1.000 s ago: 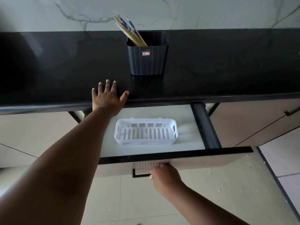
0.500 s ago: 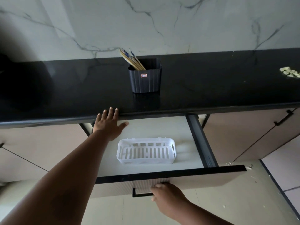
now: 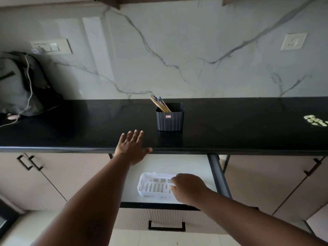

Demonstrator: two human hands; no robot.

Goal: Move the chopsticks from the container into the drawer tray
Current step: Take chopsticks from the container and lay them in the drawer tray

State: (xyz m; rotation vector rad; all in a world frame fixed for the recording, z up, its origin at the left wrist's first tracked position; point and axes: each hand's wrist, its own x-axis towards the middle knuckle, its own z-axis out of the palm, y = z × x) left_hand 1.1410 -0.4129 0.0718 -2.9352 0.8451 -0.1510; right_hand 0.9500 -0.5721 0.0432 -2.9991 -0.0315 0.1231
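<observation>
Several wooden chopsticks (image 3: 160, 103) with blue-patterned tops lean to the left inside a dark ribbed container (image 3: 170, 119) on the black countertop (image 3: 230, 125). Below it the drawer (image 3: 166, 219) stands pulled out, with a white slotted tray (image 3: 152, 186) lying on its pale floor. My left hand (image 3: 132, 148) is spread flat, fingers straight, over the countertop's front edge, left of the container. My right hand (image 3: 188, 188) hovers over the tray's right end with loosely curled fingers, holding nothing and hiding that end of the tray.
A grey bag (image 3: 19, 86) with a white cable (image 3: 29, 96) sits at the counter's far left. Pale green bits (image 3: 315, 120) lie at its far right. Closed cabinet doors with black handles (image 3: 30, 162) flank the drawer. The marble wall carries a switch plate (image 3: 51, 47) and a socket (image 3: 293, 41).
My right hand has left the drawer's handle and risen over the tray. My left hand has slid forward onto the counter edge. The view has tilted up, showing more wall.
</observation>
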